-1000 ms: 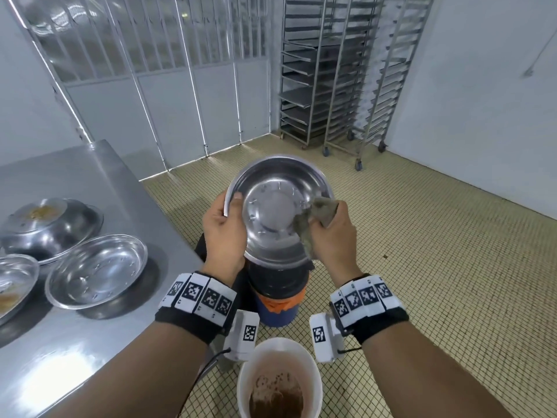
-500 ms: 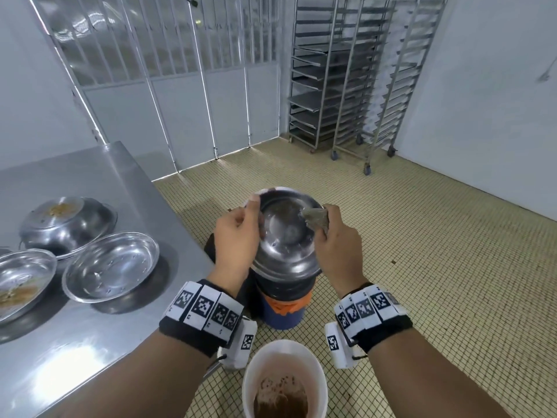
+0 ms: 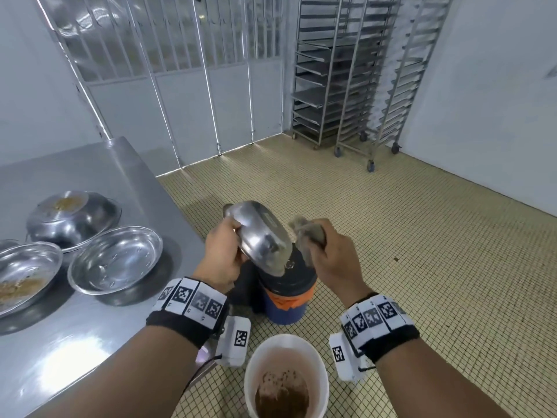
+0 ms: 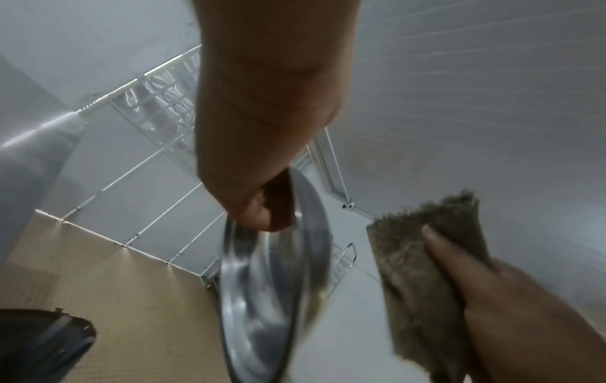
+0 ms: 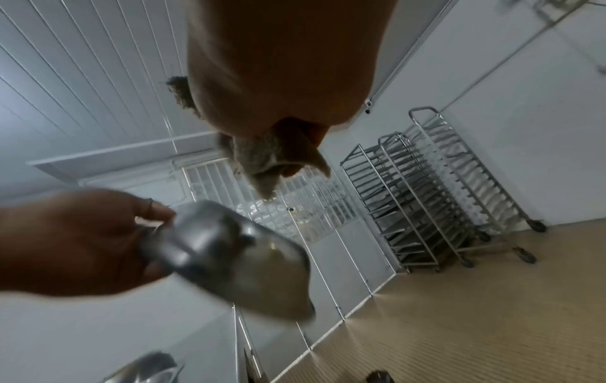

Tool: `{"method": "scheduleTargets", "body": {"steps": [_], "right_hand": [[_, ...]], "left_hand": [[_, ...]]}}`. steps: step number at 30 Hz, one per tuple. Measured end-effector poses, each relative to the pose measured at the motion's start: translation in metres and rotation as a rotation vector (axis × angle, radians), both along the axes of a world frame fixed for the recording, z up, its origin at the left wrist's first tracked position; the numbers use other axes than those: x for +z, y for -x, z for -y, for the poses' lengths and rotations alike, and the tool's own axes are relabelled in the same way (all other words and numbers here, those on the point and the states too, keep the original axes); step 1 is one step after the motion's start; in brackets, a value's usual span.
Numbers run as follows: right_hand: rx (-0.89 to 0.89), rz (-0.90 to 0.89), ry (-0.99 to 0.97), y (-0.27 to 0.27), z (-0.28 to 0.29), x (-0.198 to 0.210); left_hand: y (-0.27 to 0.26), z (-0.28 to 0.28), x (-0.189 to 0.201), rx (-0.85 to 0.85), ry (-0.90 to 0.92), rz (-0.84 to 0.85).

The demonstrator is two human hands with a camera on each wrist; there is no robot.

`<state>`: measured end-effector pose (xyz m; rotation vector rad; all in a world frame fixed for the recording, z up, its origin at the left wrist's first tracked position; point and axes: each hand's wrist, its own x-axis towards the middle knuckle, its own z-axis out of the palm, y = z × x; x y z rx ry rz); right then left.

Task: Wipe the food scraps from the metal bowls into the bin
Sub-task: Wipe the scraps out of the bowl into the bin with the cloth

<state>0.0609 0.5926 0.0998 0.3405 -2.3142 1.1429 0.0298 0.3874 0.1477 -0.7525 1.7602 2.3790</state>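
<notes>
the left hand grips the tilted metal bowl by its rim; just beside it, the right hand clutches a rag, above the bin.

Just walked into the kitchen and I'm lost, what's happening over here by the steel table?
A person is cleaning metal bowls. The left hand grips one bowl by its rim, tipped over the dark bin on the floor. The right hand holds a wiping cloth just beside the bowl, not touching it. On the steel table sit more bowls, one with scraps. A white bucket stands nearer.
</notes>
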Motion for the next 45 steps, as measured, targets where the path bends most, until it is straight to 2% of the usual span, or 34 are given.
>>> {"method": "scheduleTargets", "body": {"steps": [7,10,13,16,19,23,27,32,33,36,38,42,45], "right_hand": [[-0.231,0.089,-0.124,0.033,0.004,0.024],[-0.13,0.184,-0.202,0.035,0.012,0.015],[0.034,0.274,-0.232,0.02,0.028,-0.007],[0.01,0.233,-0.116,0.005,0.036,-0.026],[0.029,0.168,-0.099,-0.01,0.043,-0.035],[0.115,0.17,-0.126,-0.023,0.048,-0.041],[0.063,0.15,-0.051,-0.016,0.043,-0.04],[0.108,0.282,0.207,-0.006,0.034,-0.02],[0.103,0.288,0.201,-0.006,0.033,-0.019],[0.092,0.219,0.01,-0.007,0.038,-0.028],[0.126,0.253,-0.04,-0.011,0.046,-0.033],[0.148,0.259,-0.178,-0.009,0.063,-0.032],[0.019,0.272,-0.098,0.007,0.056,-0.03]], "left_hand": [[-0.021,0.014,-0.029,-0.228,0.046,0.045],[-0.021,0.02,-0.042,-0.308,0.008,0.014],[-0.025,0.017,-0.031,-0.237,0.07,-0.075],[-0.029,0.015,-0.023,-0.205,0.136,-0.124],[-0.03,0.018,-0.024,-0.185,0.139,-0.132],[-0.026,0.021,-0.027,-0.161,0.133,-0.121],[-0.025,0.021,-0.03,-0.155,0.115,-0.115],[-0.026,0.018,-0.028,-0.162,0.086,-0.131],[-0.025,0.019,-0.028,-0.15,0.072,-0.132],[-0.022,0.018,-0.026,-0.124,0.026,-0.117],[-0.021,0.015,-0.022,-0.123,0.015,-0.122],[-0.02,0.006,-0.023,-0.171,0.099,-0.16],[-0.021,0.003,-0.029,-0.196,0.106,-0.162]]}}
